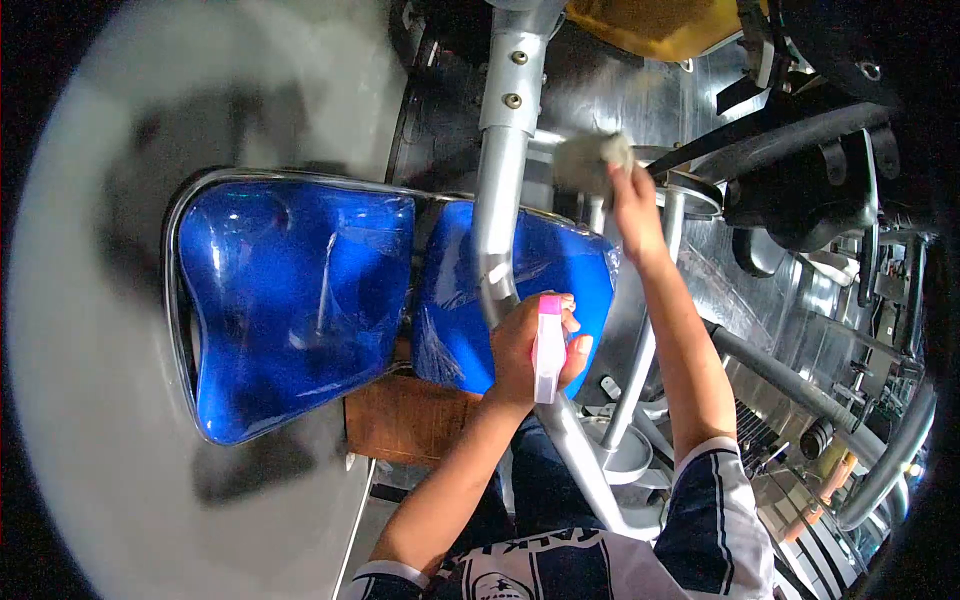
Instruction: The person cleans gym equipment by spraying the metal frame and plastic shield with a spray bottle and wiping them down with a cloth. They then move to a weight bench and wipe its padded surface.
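Nearest to you, your left fingers (579, 346) are curled in around what looks like a pink-and-white spray bottle (547, 350), its pink end aimed away from your body; hold that aim, and press lightly if you wet anything, so the spray lands where you mean it to. The silver tube (497, 205) runs behind that grip and on past it; you cannot tell from this angle whether your knuckles touch it, so mind them against the metal. Farther out and to the right of the left fingers, your right fingers (622, 182) are pinched closed on a greyish cloth (585, 165), which spreads out to their left and is blurred, so whether it meets a surface cannot be made out. To wipe well, bunch it into a pad beneath the fingertips, lay it flat with even pressure and wrap it around curved metal rather than dabbing with a loose corner. Beyond the left fingers sits the near blue panel (455, 290), with loose clear film that could snag the cloth; a larger blue panel (290, 300) lies farther to their left. Just right of the right fingers is a round metal plate (703, 200), whose rim would deserve a slower pass.
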{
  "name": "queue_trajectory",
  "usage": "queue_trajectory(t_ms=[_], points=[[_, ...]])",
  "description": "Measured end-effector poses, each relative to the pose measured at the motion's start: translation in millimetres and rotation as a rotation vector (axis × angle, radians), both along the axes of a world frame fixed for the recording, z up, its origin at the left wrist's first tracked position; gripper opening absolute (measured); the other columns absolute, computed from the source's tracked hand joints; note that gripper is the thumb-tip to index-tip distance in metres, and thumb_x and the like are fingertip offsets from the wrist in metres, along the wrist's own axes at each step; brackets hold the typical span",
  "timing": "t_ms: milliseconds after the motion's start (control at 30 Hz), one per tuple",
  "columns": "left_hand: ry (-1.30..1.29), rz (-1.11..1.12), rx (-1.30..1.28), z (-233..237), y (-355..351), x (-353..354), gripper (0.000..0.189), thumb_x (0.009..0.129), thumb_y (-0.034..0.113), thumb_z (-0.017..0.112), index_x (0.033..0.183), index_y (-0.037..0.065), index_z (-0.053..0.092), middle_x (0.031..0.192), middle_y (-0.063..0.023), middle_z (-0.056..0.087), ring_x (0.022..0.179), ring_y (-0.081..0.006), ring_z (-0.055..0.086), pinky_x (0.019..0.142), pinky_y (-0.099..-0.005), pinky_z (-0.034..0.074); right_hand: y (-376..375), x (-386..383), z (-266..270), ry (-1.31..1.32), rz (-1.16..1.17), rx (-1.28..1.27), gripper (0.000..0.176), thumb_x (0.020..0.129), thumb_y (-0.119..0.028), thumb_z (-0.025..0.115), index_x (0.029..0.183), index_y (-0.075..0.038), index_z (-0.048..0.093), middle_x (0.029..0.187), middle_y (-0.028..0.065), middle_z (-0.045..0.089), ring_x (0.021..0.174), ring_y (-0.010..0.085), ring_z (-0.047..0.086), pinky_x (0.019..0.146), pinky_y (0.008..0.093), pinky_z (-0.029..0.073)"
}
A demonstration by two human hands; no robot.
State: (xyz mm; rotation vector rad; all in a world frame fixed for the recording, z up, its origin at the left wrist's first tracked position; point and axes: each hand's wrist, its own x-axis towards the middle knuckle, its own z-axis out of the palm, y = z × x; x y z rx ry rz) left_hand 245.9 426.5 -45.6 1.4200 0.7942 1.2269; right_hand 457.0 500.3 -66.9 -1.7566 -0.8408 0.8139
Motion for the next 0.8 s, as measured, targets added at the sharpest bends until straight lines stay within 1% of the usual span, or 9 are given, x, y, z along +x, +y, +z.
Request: queue_trajectory(t_ms=[100,133,167,233,400,467,600,700,800], points=[[0.024,-0.003,0.018,0.6,-1.0,-2.0,0.038,0.076,0.021,0.077,0.107,0.005,0.061,0.082,-0.0074,0.067,0.077,-0.0236,0.069,0.074,-0.0354,0.056,48.9,-14.1,47.4,-0.140,0.076,0.116,0.043,0.096,-0.020,0.055,0.134,-0.001,0.052,0.129,0.0169,0.061,0.119,0.0235,0.058,0.103,0.0330,0.040],[0.049,-0.013,0.006,2.0,-0.3,-1.9,0.039,0.076,0.021,0.077,0.108,0.005,0.061,0.082,-0.0075,0.067,0.076,-0.0232,0.069,0.073,-0.0351,0.056,74.4,-22.1,39.8,-0.325,0.122,0.356,0.041,0.096,-0.017,0.055,0.133,0.001,0.053,0.119,0.0092,0.065,0.105,0.0134,0.058,0.090,0.0292,0.047],[0.048,-0.018,0.010,5.4,-0.3,-1.6,0.039,0.076,0.021,0.077,0.108,0.005,0.061,0.082,-0.0075,0.067,0.076,-0.0232,0.069,0.073,-0.0351,0.056,95.7,-31.4,46.6,-0.521,0.237,0.443,0.045,0.092,-0.019,0.060,0.133,-0.001,0.053,0.127,0.0133,0.062,0.114,0.0203,0.057,0.100,0.0340,0.043],[0.097,-0.034,-0.144,13.3,-3.1,-4.0,0.041,0.075,0.021,0.079,0.110,0.007,0.061,0.083,-0.0078,0.067,0.074,-0.0218,0.069,0.070,-0.0340,0.056,134.5,-43.3,38.7,-0.952,0.463,0.461,0.046,0.089,-0.027,0.060,0.129,-0.006,0.059,0.136,0.0150,0.056,0.136,0.0388,0.038,0.114,0.0497,0.027],[0.173,-0.080,-0.094,6.3,-4.0,-6.5,0.042,0.079,0.021,0.078,0.113,0.007,0.058,0.090,-0.0092,0.067,0.075,-0.0190,0.068,0.068,-0.0313,0.055,153.8,-38.9,26.5,-0.925,0.416,0.406,0.046,0.090,-0.036,0.054,0.125,-0.007,0.062,0.134,0.0142,0.057,0.136,0.0328,0.041,0.113,0.0599,0.025],[0.193,-0.109,-0.014,8.1,-1.7,-6.8,0.041,0.083,0.019,0.075,0.116,0.006,0.056,0.096,-0.0102,0.067,0.076,-0.0171,0.067,0.067,-0.0294,0.054,148.7,-42.2,24.0,-0.701,0.314,0.491,0.046,0.090,-0.030,0.055,0.126,-0.002,0.059,0.132,0.0180,0.058,0.133,0.0352,0.045,0.114,0.0538,0.029],[0.201,-0.064,-0.034,10.8,-2.0,-6.5,0.041,0.079,0.024,0.076,0.112,0.007,0.058,0.085,-0.0081,0.067,0.074,-0.0208,0.067,0.069,-0.0329,0.055,133.9,-57.0,16.1,-0.548,0.083,0.565,0.046,0.089,-0.021,0.055,0.130,0.002,0.054,0.130,0.0233,0.057,0.126,0.0399,0.051,0.110,0.0456,0.037],[0.179,-0.037,-0.019,5.9,-1.0,-4.4,0.041,0.076,0.027,0.077,0.108,0.007,0.061,0.080,-0.0072,0.067,0.073,-0.0248,0.068,0.071,-0.0358,0.055,104.8,-69.2,24.5,-0.432,0.015,0.406,0.050,0.090,-0.010,0.051,0.137,0.004,0.045,0.131,0.0292,0.054,0.116,0.0451,0.056,0.099,0.0437,0.046],[0.129,-0.045,-0.029,1.6,-3.8,-5.7,0.041,0.077,0.028,0.076,0.107,0.006,0.060,0.079,-0.0065,0.066,0.077,-0.0260,0.068,0.076,-0.0378,0.055,67.1,-69.5,-0.1,-0.318,0.090,0.264,0.053,0.094,-0.011,0.048,0.143,0.004,0.037,0.133,0.0318,0.052,0.120,0.0434,0.055,0.102,0.0416,0.044]])
